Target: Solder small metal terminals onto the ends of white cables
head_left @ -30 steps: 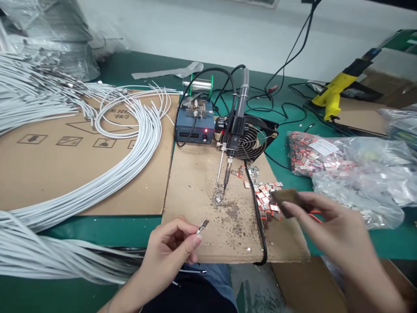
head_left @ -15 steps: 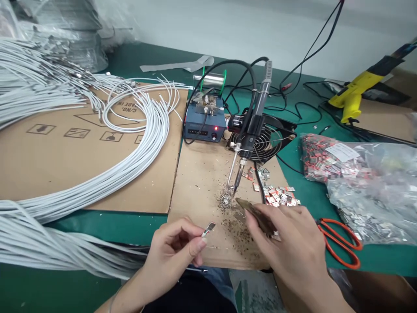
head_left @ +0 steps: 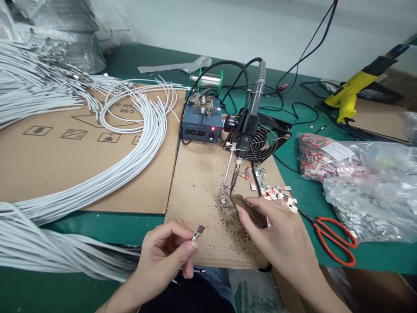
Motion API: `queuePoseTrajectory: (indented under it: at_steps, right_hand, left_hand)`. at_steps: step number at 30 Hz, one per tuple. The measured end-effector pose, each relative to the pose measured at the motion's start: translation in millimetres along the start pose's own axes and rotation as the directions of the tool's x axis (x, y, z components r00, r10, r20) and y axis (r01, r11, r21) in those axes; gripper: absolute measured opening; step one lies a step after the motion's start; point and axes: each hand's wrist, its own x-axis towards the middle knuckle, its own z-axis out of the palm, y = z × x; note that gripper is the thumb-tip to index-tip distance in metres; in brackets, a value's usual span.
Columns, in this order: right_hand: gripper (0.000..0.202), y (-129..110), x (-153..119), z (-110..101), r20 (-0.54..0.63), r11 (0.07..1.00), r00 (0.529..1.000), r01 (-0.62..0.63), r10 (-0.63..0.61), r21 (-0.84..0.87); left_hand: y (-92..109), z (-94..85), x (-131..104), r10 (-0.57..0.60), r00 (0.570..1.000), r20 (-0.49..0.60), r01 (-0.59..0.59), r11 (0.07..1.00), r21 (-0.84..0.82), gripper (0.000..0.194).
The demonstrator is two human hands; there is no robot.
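Note:
Between thumb and forefinger, my left hand (head_left: 171, 252) pinches a white cable just behind its small metal USB connector (head_left: 199, 230), which points up and to the right. My right hand (head_left: 276, 230) grips a flat, soiled brown pad (head_left: 249, 211) that looks like a sponge. The pad's front end is at the tip of the soldering iron (head_left: 235, 171), seemingly touching it. The iron hangs tip down in a stand, with a thin solder feed tube beside it. Solder bits and dark crumbs (head_left: 223, 200) lie beneath on the cardboard (head_left: 185, 191).
A blue solder feeder (head_left: 202, 124) with a solder spool (head_left: 208, 80) stands behind, beside a black fan (head_left: 265, 139). Loose connectors (head_left: 276, 193), orange-handled scissors (head_left: 335, 241) and bagged parts (head_left: 368, 204) lie right. White cables (head_left: 130, 163) fill the left. A yellow heat gun (head_left: 358, 87) sits back right.
My right hand has brought the pad left and up to the iron's tip. My left hand, still holding the connector, has shifted slightly left. The whole view has moved a little.

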Motion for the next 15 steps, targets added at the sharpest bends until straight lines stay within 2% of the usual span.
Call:
queuePoseTrajectory:
  at_steps: [3, 9, 12, 15]
  right_hand:
    - [0.012, 0, -4, -2, 0.002, 1.000, 1.000, 0.017, -0.017, -0.022]
    - [0.009, 1, -8, 5, -0.083, 0.990, 0.990, 0.107, -0.115, -0.094]
    - [0.011, 5, -10, 7, -0.017, 0.984, 0.991, 0.130, -0.133, -0.125]
    - [0.012, 28, -16, -11, -0.039, 0.987, 0.996, 0.074, -0.080, -0.145]
  left_hand:
    - [2, -1.5, -2, -0.026, 0.999, -0.039, 0.023, 0.997, -0.075, 0.027]
    - [18, -9.9, -9, -0.062, 0.988, -0.138, 0.038, 0.985, -0.167, 0.033]
    - [24, -14.1, -13, -0.075, 0.981, -0.180, 0.055, 0.992, -0.112, 0.030]
    - [26, -17.1, -10, -0.104, 0.987, -0.123, 0.110, 0.993, 0.051, 0.019]
